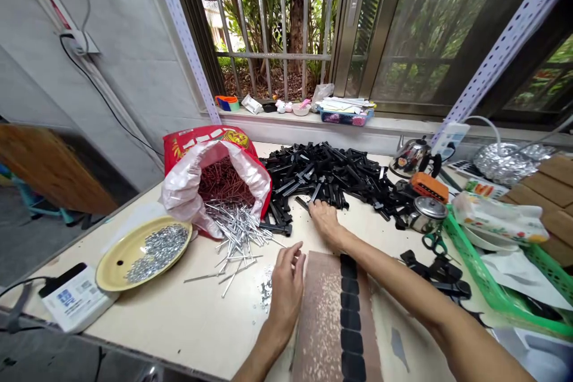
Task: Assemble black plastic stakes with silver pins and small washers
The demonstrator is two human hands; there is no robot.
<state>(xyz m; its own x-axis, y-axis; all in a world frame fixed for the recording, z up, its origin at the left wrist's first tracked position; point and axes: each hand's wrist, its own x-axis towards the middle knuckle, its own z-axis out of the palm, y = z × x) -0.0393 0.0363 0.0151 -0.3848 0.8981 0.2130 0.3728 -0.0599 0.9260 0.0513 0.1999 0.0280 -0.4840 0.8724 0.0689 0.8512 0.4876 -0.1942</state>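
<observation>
My right hand [326, 221] reaches to the near edge of a heap of black plastic parts [331, 170], its fingers closed on one black plastic part [317, 191]. Another dark strip lies beside its fingertips. My left hand [289, 280] is loosely curled with fingers apart, by the left edge of a brown board [320, 310]; I see nothing in it. Along the board runs a row of black rounded-square pieces [351, 303]. Small metal nuts [265, 292] lie scattered left of that hand. Thin metal rods [239, 230] spill from a red-and-white sack [183, 185].
A yellow dish [107, 262] of small metal pieces and a white box [74, 304] stand left. At right are a kettle [409, 158], a lidded metal pot [427, 215], scissors [435, 243], more black parts [441, 274] and a green basket [478, 277]. A barred window is behind.
</observation>
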